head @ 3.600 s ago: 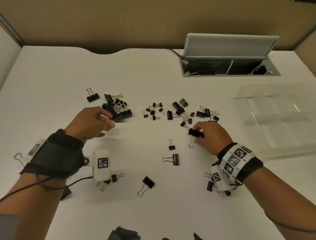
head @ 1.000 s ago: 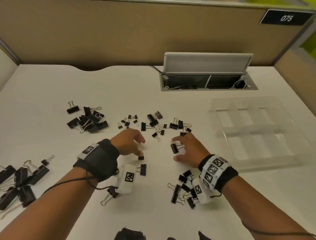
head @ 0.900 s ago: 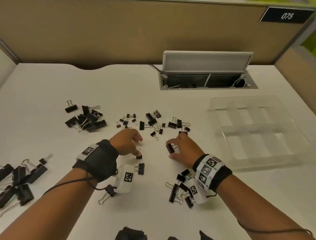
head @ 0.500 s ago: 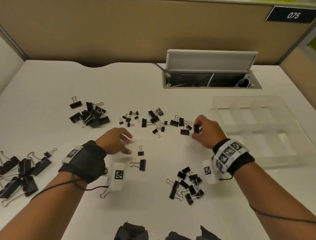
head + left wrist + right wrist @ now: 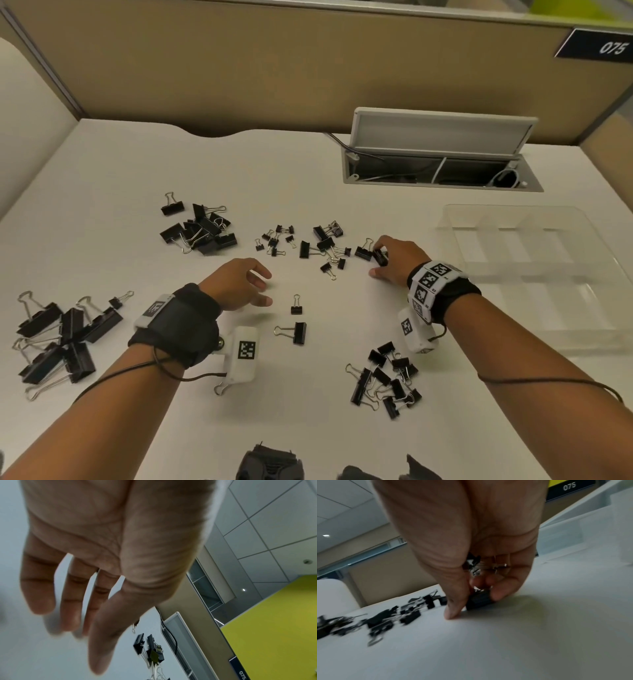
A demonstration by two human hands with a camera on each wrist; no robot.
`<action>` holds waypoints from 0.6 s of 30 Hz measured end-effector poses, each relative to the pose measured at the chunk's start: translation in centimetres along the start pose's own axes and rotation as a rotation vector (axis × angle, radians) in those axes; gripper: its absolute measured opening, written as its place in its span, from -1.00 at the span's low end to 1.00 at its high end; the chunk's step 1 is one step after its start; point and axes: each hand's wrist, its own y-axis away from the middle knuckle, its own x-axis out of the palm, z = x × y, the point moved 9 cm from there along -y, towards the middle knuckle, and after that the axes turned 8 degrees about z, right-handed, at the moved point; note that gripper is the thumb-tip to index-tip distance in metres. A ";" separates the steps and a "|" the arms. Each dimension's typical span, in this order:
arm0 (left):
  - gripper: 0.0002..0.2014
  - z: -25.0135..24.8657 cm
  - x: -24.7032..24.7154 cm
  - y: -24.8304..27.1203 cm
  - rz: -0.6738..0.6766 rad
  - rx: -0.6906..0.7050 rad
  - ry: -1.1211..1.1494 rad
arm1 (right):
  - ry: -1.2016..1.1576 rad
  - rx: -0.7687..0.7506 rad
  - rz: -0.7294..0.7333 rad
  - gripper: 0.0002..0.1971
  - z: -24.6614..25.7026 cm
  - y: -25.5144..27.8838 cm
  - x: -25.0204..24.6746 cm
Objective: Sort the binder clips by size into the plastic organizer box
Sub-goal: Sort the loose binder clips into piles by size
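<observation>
Black binder clips lie in groups on the white desk [image 5: 102, 178]. My right hand [image 5: 394, 257] pinches a medium binder clip [image 5: 380, 257] between thumb and fingers, low on the desk; the right wrist view shows this binder clip [image 5: 479, 601] and more clips tucked in the palm. My left hand [image 5: 243, 284] hovers with its fingers [image 5: 68, 601] spread and relaxed, holding nothing, just left of a small clip [image 5: 296, 306] and a medium clip [image 5: 298, 332]. The clear plastic organizer box [image 5: 534, 274] sits to the right, with nothing seen in its compartments.
A pile of large clips [image 5: 58, 339] lies at the far left, another clip pile [image 5: 198, 229] at the back left, small clips [image 5: 275, 238] in the middle, a sorted heap [image 5: 387, 380] near my right wrist. An open cable hatch [image 5: 442, 154] sits at the back.
My right hand went from near the desk's middle to the right end of the clip row, carrying a clip, and now pinches one there. My left hand let go of the small clip and drew back.
</observation>
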 end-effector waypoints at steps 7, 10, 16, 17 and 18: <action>-0.60 0.9 -0.9 0.4 -0.020 0.001 0.074 | 0.036 -0.062 0.024 -0.44 1.6 2.1 3.0; -0.61 1.5 -1.5 0.8 -0.028 0.000 0.133 | 0.045 -0.097 0.023 -0.43 2.2 2.8 4.1; -0.63 2.7 -3.3 1.9 -0.068 0.017 0.205 | 0.182 -0.144 0.007 -0.48 3.4 2.8 3.7; -0.62 2.9 -3.7 2.1 -0.082 0.021 0.218 | 0.206 -0.159 0.010 -0.50 3.9 2.8 3.7; -0.62 3.1 -3.9 2.4 -0.094 0.025 0.225 | 0.229 -0.176 0.011 -0.52 4.4 2.9 3.8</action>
